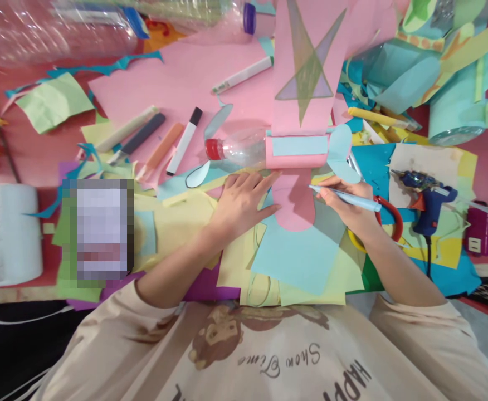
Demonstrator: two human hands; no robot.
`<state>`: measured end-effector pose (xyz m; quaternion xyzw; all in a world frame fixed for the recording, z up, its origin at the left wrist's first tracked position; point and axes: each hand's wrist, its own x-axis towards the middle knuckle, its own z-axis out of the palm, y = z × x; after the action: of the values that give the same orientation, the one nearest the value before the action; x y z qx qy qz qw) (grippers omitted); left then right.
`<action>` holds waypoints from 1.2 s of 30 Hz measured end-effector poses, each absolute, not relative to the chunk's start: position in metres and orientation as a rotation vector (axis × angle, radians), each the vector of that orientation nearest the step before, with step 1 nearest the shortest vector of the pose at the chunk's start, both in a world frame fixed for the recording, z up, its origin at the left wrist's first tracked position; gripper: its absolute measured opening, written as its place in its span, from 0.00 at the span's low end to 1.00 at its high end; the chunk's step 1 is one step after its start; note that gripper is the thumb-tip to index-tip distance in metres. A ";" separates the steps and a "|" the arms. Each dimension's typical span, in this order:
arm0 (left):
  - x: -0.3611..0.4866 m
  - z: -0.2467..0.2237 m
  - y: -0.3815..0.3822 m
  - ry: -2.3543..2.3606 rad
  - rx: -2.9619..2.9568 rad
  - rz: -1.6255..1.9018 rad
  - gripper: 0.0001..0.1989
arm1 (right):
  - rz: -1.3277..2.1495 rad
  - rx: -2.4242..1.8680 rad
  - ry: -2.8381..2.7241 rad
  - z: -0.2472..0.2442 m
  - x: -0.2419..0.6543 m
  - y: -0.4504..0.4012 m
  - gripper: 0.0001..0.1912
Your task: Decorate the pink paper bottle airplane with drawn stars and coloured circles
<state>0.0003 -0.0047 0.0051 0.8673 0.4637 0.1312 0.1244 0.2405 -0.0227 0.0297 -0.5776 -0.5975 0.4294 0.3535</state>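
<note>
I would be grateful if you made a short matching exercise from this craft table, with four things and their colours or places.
1. Pen
2. Bottle cap
3. Glue gun
4. Star

A. On pink paper, beyond the bottle
B. Red
C. Right of the scissors
D. In the right hand

Pairs: 1-D, 2-B, 3-C, 4-A

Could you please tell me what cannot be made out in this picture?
All in the head view:
Pen: tip too small to tell whether it touches the rounded pink paper.
Scissors: partly hidden by the right hand.
Large bottle: cut off by the left and top edges.
Pixelated rectangle: whatever it shows is masked.
</note>
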 end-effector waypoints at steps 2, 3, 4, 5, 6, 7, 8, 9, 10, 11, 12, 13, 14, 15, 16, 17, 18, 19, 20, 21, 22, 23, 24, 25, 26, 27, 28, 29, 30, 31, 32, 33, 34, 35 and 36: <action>0.000 0.005 -0.005 1.352 2.521 0.386 0.28 | 1.118 -1.449 -1.615 0.034 0.234 -0.025 0.07; 0.001 0.006 -0.005 1.356 2.516 0.386 0.28 | 1.128 -1.423 -1.687 0.036 0.231 -0.026 0.08; 0.001 0.006 -0.005 1.360 2.510 0.387 0.28 | 1.137 -1.390 -1.769 0.038 0.228 -0.027 0.09; 0.001 0.006 -0.005 1.364 2.501 0.388 0.27 | 1.148 -1.354 -1.845 0.039 0.225 -0.027 0.11; 0.001 0.006 -0.005 1.363 2.492 0.391 0.27 | 1.163 -1.317 -1.905 0.040 0.222 -0.027 0.13; 0.001 0.005 -0.005 1.361 2.485 0.397 0.27 | 1.180 -1.290 -1.941 0.040 0.220 -0.027 0.14; 0.001 0.005 -0.005 1.358 2.481 0.403 0.27 | 1.198 -1.271 -1.955 0.040 0.219 -0.027 0.15; 0.001 0.006 -0.005 1.355 2.481 0.404 0.27 | 1.214 -1.261 -1.957 0.040 0.218 -0.027 0.16; 0.001 0.006 -0.005 1.355 2.486 0.403 0.27 | 1.226 -1.260 -1.954 0.040 0.217 -0.026 0.16; 0.001 0.006 -0.005 1.354 2.494 0.402 0.27 | 1.230 -1.260 -1.955 0.039 0.217 -0.026 0.16; 0.002 0.006 -0.005 1.353 2.503 0.403 0.27 | 1.227 -1.256 -1.961 0.039 0.217 -0.026 0.16; 0.001 0.006 -0.005 1.351 2.510 0.404 0.28 | 1.221 -1.252 -1.969 0.038 0.217 -0.026 0.16; 0.001 0.006 -0.005 1.348 2.512 0.404 0.28 | 1.214 -1.246 -1.978 0.037 0.216 -0.026 0.16; 0.001 0.006 -0.005 1.346 2.509 0.404 0.28 | 1.208 -1.241 -1.987 0.037 0.216 -0.026 0.16; 0.001 0.006 -0.005 1.345 2.503 0.400 0.28 | 1.204 -1.235 -1.994 0.036 0.216 -0.025 0.16; 0.001 0.006 -0.005 1.347 2.495 0.393 0.28 | 1.202 -1.228 -2.002 0.035 0.215 -0.025 0.16; 0.001 0.006 -0.005 1.350 2.490 0.385 0.28 | 1.200 -1.220 -2.010 0.034 0.215 -0.024 0.16; 0.001 0.006 -0.005 1.353 2.489 0.380 0.28 | 1.199 -1.213 -2.015 0.033 0.214 -0.024 0.16; 0.001 0.006 -0.005 1.357 2.493 0.376 0.27 | 1.199 -1.206 -2.017 0.032 0.213 -0.024 0.16; 0.001 0.006 -0.005 1.363 2.500 0.375 0.27 | 1.201 -1.201 -2.017 0.032 0.213 -0.024 0.16; 0.001 0.006 -0.005 1.366 2.507 0.377 0.27 | 1.204 -1.195 -2.016 0.032 0.213 -0.024 0.16; 0.001 0.006 -0.005 1.368 2.513 0.380 0.27 | 1.204 -1.189 -2.012 0.033 0.213 -0.024 0.16; 0.001 0.006 -0.005 1.369 2.517 0.382 0.27 | 1.203 -1.189 -2.006 0.034 0.214 -0.024 0.15; 0.001 0.006 -0.005 1.369 2.520 0.386 0.27 | 1.195 -1.201 -1.993 0.036 0.216 -0.025 0.15; 0.001 0.006 -0.005 1.368 2.524 0.387 0.27 | 1.187 -1.233 -1.970 0.037 0.219 -0.026 0.14; 0.001 0.005 -0.005 1.367 2.525 0.388 0.28 | 1.179 -1.275 -1.929 0.039 0.222 -0.026 0.13; 0.001 0.005 -0.005 1.363 2.526 0.386 0.28 | 1.172 -1.328 -1.874 0.039 0.226 -0.027 0.13; 0.000 0.005 -0.005 1.361 2.528 0.386 0.28 | 1.173 -1.382 -1.802 0.039 0.231 -0.027 0.13; 0.000 0.005 -0.005 1.358 2.531 0.383 0.28 | 1.170 -1.409 -1.721 0.039 0.235 -0.027 0.12; 0.000 0.004 -0.005 1.357 2.536 0.383 0.28 | 1.159 -1.426 -1.656 0.037 0.240 -0.026 0.11; -0.001 0.004 -0.005 1.355 2.544 0.383 0.28 | 1.141 -1.456 -1.604 0.035 0.243 -0.025 0.10; -0.001 0.004 -0.005 1.353 2.554 0.386 0.28 | 1.116 -1.486 -1.569 0.033 0.246 -0.024 0.09; -0.001 0.004 -0.005 1.352 2.562 0.388 0.28 | 1.091 -1.519 -1.545 0.030 0.247 -0.024 0.09; -0.001 0.004 -0.005 1.352 2.567 0.389 0.28 | 1.070 -1.549 -1.527 0.028 0.248 -0.023 0.09; -0.001 0.004 -0.005 1.350 2.568 0.389 0.28 | 1.053 -1.570 -1.514 0.026 0.248 -0.022 0.08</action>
<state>-0.0010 -0.0051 0.0040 0.8723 0.4585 0.1320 0.1069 0.2475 -0.0223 0.0262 -0.6068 -0.5851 0.4069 0.3520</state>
